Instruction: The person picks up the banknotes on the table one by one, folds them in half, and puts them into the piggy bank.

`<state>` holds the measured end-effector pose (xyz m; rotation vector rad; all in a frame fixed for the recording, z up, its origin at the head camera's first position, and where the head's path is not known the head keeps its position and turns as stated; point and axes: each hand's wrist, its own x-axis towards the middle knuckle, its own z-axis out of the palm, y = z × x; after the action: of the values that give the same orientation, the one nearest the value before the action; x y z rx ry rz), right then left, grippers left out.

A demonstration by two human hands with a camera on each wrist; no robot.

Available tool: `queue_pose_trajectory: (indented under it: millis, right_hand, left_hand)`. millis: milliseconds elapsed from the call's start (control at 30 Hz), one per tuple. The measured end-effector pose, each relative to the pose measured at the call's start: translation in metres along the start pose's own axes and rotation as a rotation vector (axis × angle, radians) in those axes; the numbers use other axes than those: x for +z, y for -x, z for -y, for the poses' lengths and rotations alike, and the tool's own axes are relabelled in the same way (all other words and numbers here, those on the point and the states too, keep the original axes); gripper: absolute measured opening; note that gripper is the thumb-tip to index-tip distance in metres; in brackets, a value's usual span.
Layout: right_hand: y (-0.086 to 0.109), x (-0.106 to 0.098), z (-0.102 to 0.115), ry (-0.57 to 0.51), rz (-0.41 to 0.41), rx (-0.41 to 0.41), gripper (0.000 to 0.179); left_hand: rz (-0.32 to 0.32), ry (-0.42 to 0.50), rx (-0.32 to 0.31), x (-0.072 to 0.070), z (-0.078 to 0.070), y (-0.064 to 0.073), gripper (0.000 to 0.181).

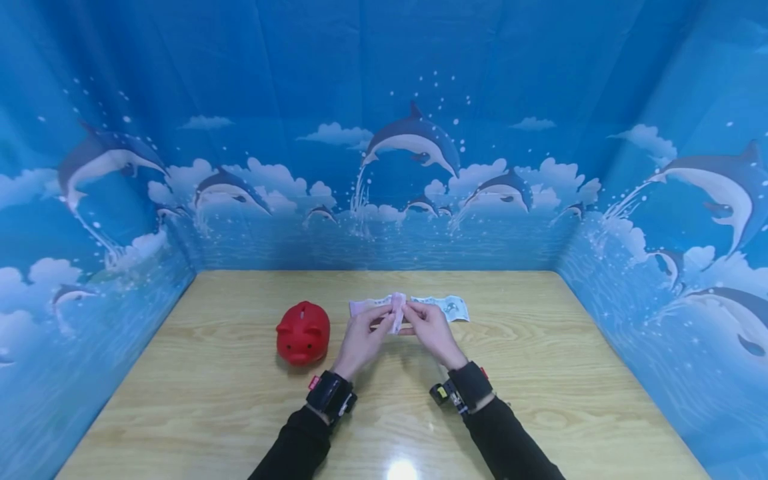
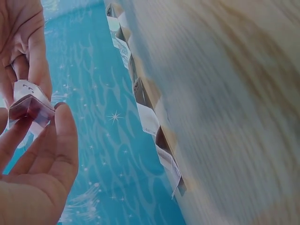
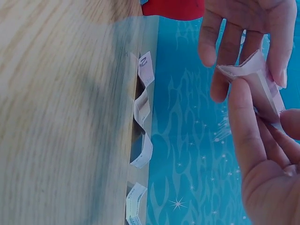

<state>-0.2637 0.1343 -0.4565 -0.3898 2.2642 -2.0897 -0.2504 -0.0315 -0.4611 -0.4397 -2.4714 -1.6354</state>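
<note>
Near the far side of the table, both hands hold a small folded pinkish banknote (image 1: 398,312) between them. My left hand (image 1: 362,339) pinches its left side, and my right hand (image 1: 433,331) pinches the right side. Creases give the folded banknote (image 3: 258,86) a V-shaped top edge in the right wrist view. Beyond the hands stand zigzag-creased banknotes on the table: a pinkish banknote (image 1: 361,307) at the left and a greenish banknote (image 1: 454,308) at the right, partly hidden behind the fingers.
A red piggy bank (image 1: 303,333) with a slot on top stands left of my left hand. The wooden table (image 1: 570,387) is bounded at the back and sides by a blue curtain (image 1: 384,240) printed with dolphins. Both wrists wear black straps with small cameras.
</note>
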Motion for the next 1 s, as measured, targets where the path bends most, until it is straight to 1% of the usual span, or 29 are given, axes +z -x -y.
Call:
queue_pose_trajectory:
  millis: [200, 367, 500, 733, 933, 1000]
  right_hand:
    - [-0.0001, -0.0011, 0.0007, -0.022, -0.005, 0.016, 0.03]
    - [-0.0005, -0.001, 0.0009, -0.049, -0.001, -0.002, 0.033]
    - [-0.0007, -0.0012, 0.0009, -0.049, -0.009, -0.006, 0.033]
    - [0.0, -0.001, 0.0007, -0.026, -0.022, 0.005, 0.034]
    - [0.0011, 0.0002, 0.0007, -0.035, -0.019, 0.016, 0.034]
    - [0.0016, 0.0006, 0.0011, -0.03, -0.021, 0.018, 0.034]
  left_hand:
    - [0.012, -0.017, 0.02, -0.0005, 0.0003, 0.0006, 0.033]
    - [0.015, -0.031, 0.04, -0.0013, 0.0003, 0.0007, 0.032]
    - [0.021, -0.053, 0.056, -0.0012, -0.0007, 0.0009, 0.033]
    - [0.035, -0.095, 0.034, -0.0005, -0.0016, 0.002, 0.037]
    - [0.019, -0.091, 0.042, 0.0, -0.001, 0.0029, 0.039]
    - [0.008, -0.106, 0.065, 0.0005, 0.0, 0.0027, 0.037]
